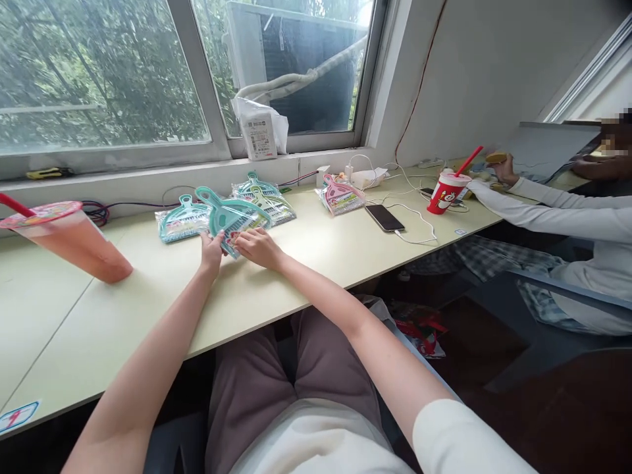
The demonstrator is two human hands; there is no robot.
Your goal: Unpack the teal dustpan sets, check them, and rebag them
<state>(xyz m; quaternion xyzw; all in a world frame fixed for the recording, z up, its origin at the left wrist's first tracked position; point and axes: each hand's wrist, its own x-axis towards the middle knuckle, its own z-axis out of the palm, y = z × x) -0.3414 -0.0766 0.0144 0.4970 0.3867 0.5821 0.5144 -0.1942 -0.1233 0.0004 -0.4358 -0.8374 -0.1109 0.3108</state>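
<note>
A teal mini dustpan set in clear plastic wrap is held up at a tilt over the table, its handle pointing away from me. My left hand grips its near left edge, thumb on the front. Against the lower right of the wrap, my right hand has its fingers bent and pinched; part of the grip is hidden. Just behind lie another wrapped teal dustpan set and a green one overlapping a further teal one. To the right rests a wrapped pink dustpan set.
A tall cup of orange-red drink stands at left on the pale table. At right are a phone on a white cable and a red cup. Beyond, another person's arm reaches in.
</note>
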